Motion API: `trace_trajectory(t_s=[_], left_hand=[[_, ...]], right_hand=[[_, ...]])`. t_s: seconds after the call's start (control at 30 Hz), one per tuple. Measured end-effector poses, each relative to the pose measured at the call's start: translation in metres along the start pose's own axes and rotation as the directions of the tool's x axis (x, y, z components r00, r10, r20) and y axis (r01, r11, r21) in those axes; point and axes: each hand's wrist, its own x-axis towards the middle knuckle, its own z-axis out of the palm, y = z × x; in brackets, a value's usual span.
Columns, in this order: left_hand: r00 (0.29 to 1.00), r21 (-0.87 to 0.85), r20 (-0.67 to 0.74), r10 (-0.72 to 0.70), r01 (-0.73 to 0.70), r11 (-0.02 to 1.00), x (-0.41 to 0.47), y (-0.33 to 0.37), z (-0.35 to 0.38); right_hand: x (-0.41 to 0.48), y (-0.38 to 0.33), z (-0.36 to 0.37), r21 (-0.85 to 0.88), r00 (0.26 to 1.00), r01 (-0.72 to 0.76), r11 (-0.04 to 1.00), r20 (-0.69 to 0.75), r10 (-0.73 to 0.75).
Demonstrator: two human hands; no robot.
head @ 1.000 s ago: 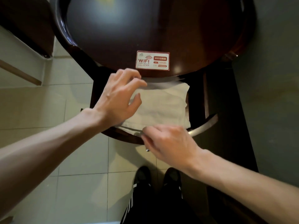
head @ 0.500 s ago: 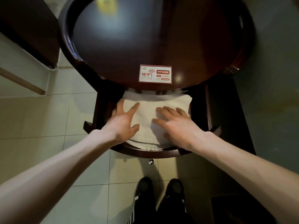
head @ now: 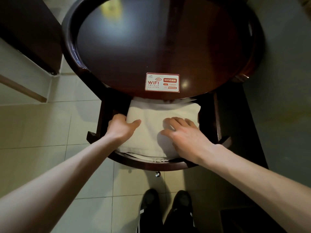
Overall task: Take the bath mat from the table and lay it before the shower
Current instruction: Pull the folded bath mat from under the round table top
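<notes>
One folded bath mat [head: 156, 113], left grip [head: 122, 126] seemingly pinching its left edge, right grip [head: 185, 134] spread flat on top

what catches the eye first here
The folded white bath mat stands out, bright on the lower shelf of the dark round table. Both hands are on it: the left hand grips its left edge and the right hand rests on top. Just above, a red and white WIFI card sits at the near edge of the table top.

Far edge of bath mat [head: 158, 120] beneath tabletop [head: 151, 39]
</notes>
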Motion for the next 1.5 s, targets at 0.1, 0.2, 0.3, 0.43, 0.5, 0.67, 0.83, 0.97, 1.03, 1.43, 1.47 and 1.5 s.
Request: trace_trajectory(t_s=[0.1,0.2,0.3,0.43,0.5,0.67,0.83,0.97,1.03,1.43,1.47,1.5], left_hand=[[1.000,-0.034,-0.002,-0.021,0.021,0.999,-0.008,0.000,-0.002],[0.999,-0.032,-0.023,-0.025,0.024,0.999,-0.018,0.001,-0.005],[0.998,-0.009,-0.026,0.052,-0.052,0.999,-0.029,0.004,-0.009],[0.987,0.043,-0.038,0.159,-0.157,0.987,-0.042,0.010,-0.016],[0.981,0.066,-0.051,0.185,-0.182,0.981,-0.046,0.012,-0.018],[0.981,0.113,-0.094,0.171,-0.161,0.981,-0.052,0.016,-0.016],[0.950,0.139,-0.201,0.239,-0.213,0.967,-0.061,0.012,-0.010],[0.931,0.177,-0.230,0.285,-0.248,0.953,-0.069,0.005,-0.007],[0.930,0.202,-0.238,0.281,-0.236,0.951,-0.070,0.002,-0.008],[0.971,0.377,-0.091,0.220,-0.170,0.910,-0.076,-0.005,-0.003],[0.970,0.380,-0.090,0.226,-0.176,0.908,-0.077,-0.006,-0.002],[0.968,0.384,-0.089,0.234,-0.184,0.905,-0.077,-0.007,-0.002]], right_hand=[[-0.001,-0.001,-0.002,0.004,1.000,-0.006,1.000,0.005,0.005],[0.000,-0.005,-0.007,0.006,1.000,-0.023,1.000,0.014,0.023],[0.005,-0.014,-0.018,-0.021,1.000,-0.011,1.000,0.004,0.011],[0.024,-0.036,-0.049,-0.031,0.985,0.130,0.991,-0.109,-0.133],[0.040,-0.045,-0.063,-0.054,0.968,0.185,0.981,-0.159,-0.192],[0.083,-0.053,-0.073,-0.249,0.939,0.316,0.916,-0.055,-0.339],[0.099,-0.047,-0.074,-0.181,0.907,0.419,0.890,0.052,-0.417],[0.094,-0.048,-0.067,-0.152,0.911,0.409,0.900,0.024,-0.411],[0.090,-0.049,-0.063,-0.155,0.913,0.403,0.902,-0.001,-0.408],[0.076,-0.053,-0.059,-0.139,0.938,0.343,0.929,-0.012,-0.348],[0.075,-0.054,-0.058,-0.134,0.938,0.342,0.930,-0.011,-0.347],[0.074,-0.054,-0.057,-0.128,0.938,0.342,0.931,-0.014,-0.346]])
